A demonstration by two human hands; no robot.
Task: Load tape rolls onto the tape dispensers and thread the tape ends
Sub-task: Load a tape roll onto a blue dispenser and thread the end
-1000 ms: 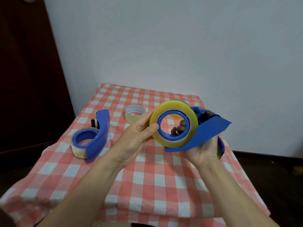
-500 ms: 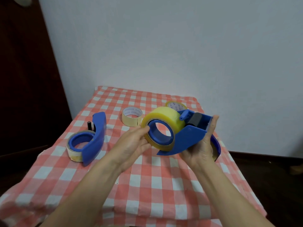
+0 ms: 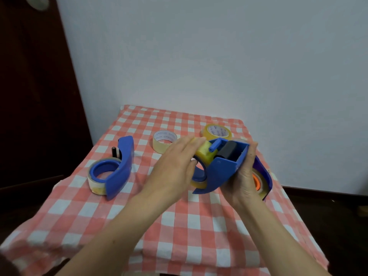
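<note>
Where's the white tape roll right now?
In the head view the white tape roll lies flat on the far checked cloth, between the left dispenser and the yellow roll.

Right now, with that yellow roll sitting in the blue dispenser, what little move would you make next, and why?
Probably peel up the tape end: the yellow roll already sits on the held dispenser, the left hand lies flat on it, and no tape crosses the black roller.

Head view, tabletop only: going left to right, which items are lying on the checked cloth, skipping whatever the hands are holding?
Blue tape dispenser loaded with a clear roll → loose pale roll with a white core → loose yellowish roll with a printed core → blue dispenser with an orange hub.
</note>
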